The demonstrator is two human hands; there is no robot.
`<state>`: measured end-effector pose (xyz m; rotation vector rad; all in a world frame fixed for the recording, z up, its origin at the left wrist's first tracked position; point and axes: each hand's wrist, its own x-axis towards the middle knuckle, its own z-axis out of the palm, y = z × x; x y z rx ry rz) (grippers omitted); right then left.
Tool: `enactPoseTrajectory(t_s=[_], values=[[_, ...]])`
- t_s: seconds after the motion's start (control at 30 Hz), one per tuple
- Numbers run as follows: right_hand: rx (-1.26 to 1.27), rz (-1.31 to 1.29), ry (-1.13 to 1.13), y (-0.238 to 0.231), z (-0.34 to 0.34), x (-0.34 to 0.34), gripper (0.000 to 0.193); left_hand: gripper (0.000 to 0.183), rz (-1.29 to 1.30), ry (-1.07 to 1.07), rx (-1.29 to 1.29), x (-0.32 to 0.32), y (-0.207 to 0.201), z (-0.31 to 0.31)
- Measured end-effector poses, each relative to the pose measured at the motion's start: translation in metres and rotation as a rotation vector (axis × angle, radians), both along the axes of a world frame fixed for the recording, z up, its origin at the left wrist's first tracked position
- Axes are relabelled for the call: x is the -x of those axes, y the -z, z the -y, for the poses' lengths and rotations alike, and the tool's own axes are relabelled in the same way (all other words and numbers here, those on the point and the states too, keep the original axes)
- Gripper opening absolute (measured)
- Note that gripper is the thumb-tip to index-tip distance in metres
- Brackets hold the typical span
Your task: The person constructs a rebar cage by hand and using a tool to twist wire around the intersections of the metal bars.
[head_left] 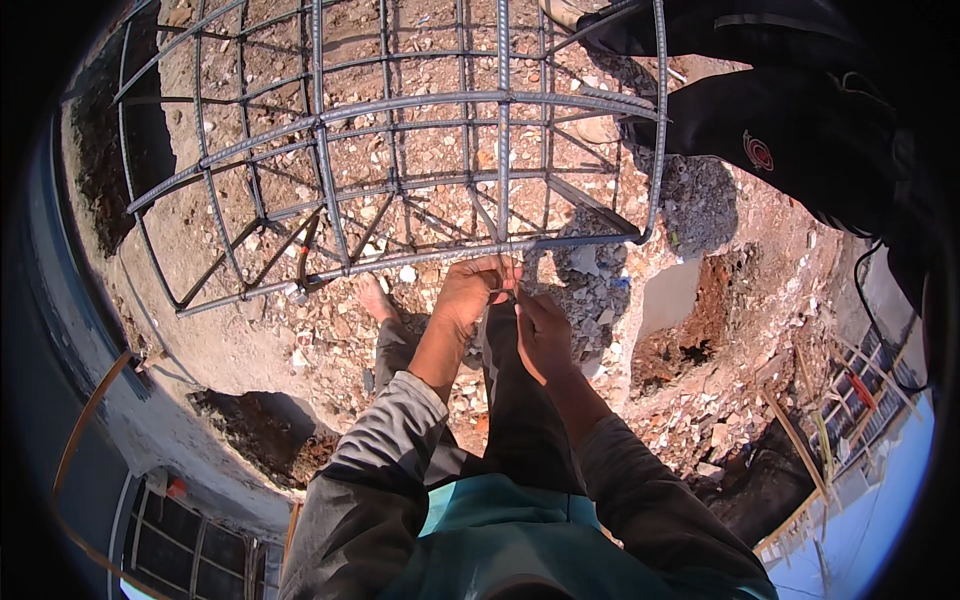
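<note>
A cage of ribbed steel rebar stretches across the upper part of the head view. Just below its nearest long bar, my left hand is closed, thumb and fingers pinched together. Against it, my right hand is closed too, its fingertips meeting those of the left. Between them shows a thin, dark, wire-like piece, mostly hidden by the fingers. Both hands are right beside the crossing of the near bar and an upright bar. A slim tool with an orange part is at the cage's lower left.
Another person in dark trousers stands at the upper right, by the cage's end. Rubble covers the ground. Pits open at the left, with a broken block edge at the right. Wooden sticks lie lower right.
</note>
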<state>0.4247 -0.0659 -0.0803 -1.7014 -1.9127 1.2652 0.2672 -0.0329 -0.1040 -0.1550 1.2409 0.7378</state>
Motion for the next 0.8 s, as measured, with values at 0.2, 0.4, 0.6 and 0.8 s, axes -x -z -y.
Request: enactPoseTrajectory(t_s=[0.2,0.4,0.6,0.8], values=[[0.05,-0.017,-0.036,0.024,0.01,0.021,0.028,0.017,-0.229,0.091,-0.332,-0.006,0.021,0.012],[0.26,-0.116,0.153,-0.002,-0.025,0.005,0.016,0.017,-0.456,0.151,-0.428,-0.012,0.03,0.021],[0.481,0.098,-0.103,0.004,-0.092,0.028,0.026,0.015,-0.491,0.251,-0.637,-0.008,0.044,0.022],[0.124,0.494,-0.68,-0.002,-0.118,0.044,0.02,0.023,-0.535,0.272,-0.49,-0.001,0.035,0.019]])
